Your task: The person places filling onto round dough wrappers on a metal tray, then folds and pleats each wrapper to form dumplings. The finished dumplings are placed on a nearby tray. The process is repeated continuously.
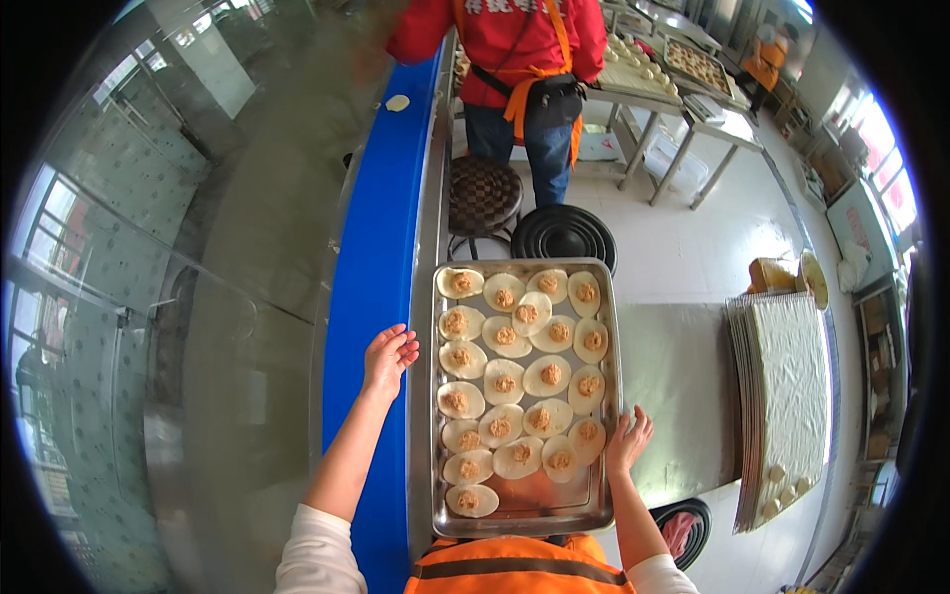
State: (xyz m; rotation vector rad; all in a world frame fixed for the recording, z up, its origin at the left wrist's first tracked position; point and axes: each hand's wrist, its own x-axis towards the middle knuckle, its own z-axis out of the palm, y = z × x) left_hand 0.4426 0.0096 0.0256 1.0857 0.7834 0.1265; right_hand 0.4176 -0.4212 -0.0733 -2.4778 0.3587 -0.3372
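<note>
A metal tray [523, 501] lies before me, its near end at my orange apron [512, 572]. Rows of oval dough wrappers [491, 376] lie on it, each with a mound of orange-brown filling [551, 373]. Some wrappers overlap, and bare metal shows at the tray's near right. My left hand [387, 360] hangs over the edge of the blue conveyor belt [375, 223], left of the tray, fingers loosely bent with nothing visible in them. Beside the tray's right rim is my right hand [629, 439], its fingers apart; whether it touches the rim I cannot tell.
Ahead stands a person in red [519, 44] beside the belt, near a woven stool [484, 194] and a black round stool [564, 236]. One wrapper [397, 102] lies far up the belt. Right of a metal table [672, 393] are stacked cloth-covered boards [787, 386].
</note>
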